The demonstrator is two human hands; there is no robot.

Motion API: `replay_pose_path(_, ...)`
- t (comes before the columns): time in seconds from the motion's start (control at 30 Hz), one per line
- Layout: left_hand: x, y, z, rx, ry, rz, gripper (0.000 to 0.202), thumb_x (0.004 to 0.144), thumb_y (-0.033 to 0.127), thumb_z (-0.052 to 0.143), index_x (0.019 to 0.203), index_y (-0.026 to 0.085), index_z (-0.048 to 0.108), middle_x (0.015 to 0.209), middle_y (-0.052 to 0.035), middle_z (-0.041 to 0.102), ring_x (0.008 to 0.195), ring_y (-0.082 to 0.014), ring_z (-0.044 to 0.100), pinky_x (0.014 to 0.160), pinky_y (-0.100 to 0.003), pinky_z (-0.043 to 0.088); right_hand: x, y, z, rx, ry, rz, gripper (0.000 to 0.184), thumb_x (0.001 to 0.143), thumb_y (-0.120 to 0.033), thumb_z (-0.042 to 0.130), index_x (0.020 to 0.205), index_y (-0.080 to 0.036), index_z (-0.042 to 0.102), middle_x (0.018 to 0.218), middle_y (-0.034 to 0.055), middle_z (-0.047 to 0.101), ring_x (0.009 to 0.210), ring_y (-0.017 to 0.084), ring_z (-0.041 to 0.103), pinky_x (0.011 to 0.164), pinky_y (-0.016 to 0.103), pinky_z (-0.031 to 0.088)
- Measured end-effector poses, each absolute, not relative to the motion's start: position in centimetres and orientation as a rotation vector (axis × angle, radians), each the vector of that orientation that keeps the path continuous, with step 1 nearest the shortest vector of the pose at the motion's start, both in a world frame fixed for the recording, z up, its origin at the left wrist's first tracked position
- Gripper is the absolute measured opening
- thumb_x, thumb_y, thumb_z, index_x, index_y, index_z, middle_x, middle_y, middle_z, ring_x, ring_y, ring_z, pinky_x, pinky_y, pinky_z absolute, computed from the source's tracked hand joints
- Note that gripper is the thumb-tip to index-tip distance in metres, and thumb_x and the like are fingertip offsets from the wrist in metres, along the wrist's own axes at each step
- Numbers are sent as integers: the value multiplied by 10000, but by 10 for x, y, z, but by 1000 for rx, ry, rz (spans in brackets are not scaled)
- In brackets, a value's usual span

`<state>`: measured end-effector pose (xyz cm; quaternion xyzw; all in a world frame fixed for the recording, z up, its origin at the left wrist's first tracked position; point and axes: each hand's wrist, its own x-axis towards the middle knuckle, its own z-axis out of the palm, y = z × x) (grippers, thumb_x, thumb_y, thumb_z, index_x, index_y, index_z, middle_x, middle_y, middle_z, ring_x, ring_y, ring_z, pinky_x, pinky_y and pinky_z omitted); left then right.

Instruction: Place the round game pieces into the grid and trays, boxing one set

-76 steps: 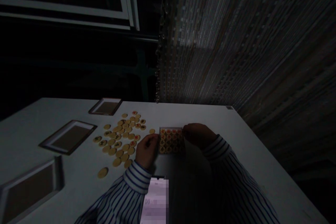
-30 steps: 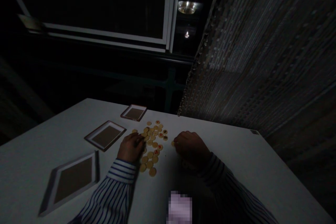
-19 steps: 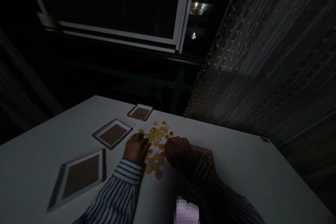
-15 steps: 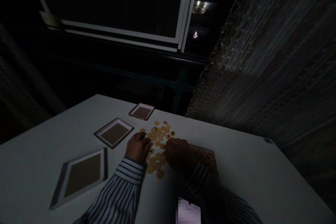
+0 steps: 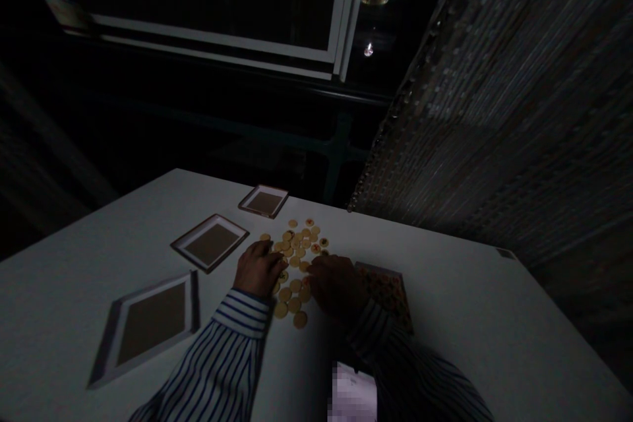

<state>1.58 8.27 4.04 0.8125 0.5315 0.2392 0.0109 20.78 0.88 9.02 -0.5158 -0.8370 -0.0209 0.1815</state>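
Round wooden xiangqi pieces lie in a loose spread on the white table, most with plain faces up. A few show red or black characters, like the red-marked piece. At the left edge of the spread rests my left hand, its fingers bent and thumb apart, touching or just over the pieces. My right hand is on the opposite side, dark and curled, fingertips down at the pieces. What lies under those fingertips is hidden. Beside it sits a box with a pattern of red-marked discs, partly covered by my wrist.
Three shallow rimmed trays stand in a row on the left: a near one, a middle one and a far one. A bead-string curtain hangs behind the table's right side. Beyond is a dark window.
The view has tipped slightly, so everything sits a little higher in the picture. Both hands stay at the pieces; the right has shifted slightly, showing more of the box.
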Motion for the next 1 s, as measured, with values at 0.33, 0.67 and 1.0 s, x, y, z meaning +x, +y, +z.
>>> replay_pose_path(0.33, 17, 82, 40, 2558, 1662, 765, 310, 737, 440, 523, 882, 228, 695, 1107, -114, 566, 1053, -285, 478, 890, -423, 387, 207, 7, 84, -1433, -2359, -33, 220, 827, -225, 408, 966, -183, 574, 980, 58, 602, 932, 173, 506, 847, 321, 330)
replay_pose_path(0.67, 15, 86, 34, 2568, 1632, 770, 326, 728, 452, 525, 894, 227, 692, 1100, -117, 564, 1075, -292, 458, 912, -429, 362, 205, 6, 81, -1436, -2358, 24, 204, 821, -232, 418, 947, -192, 573, 981, 51, 600, 906, 170, 508, 827, 320, 322)
replay_pose_path(1.0, 15, 87, 35, 2617, 1614, 727, 321, 730, 445, 534, 893, 218, 692, 1080, -124, 575, 1063, -293, 471, 888, -431, 388, 205, 7, 80, -1468, -2387, 2, 199, 811, -235, 426, 931, -200, 581, 959, 41, 605, 878, 168, 514, 791, 317, 328)
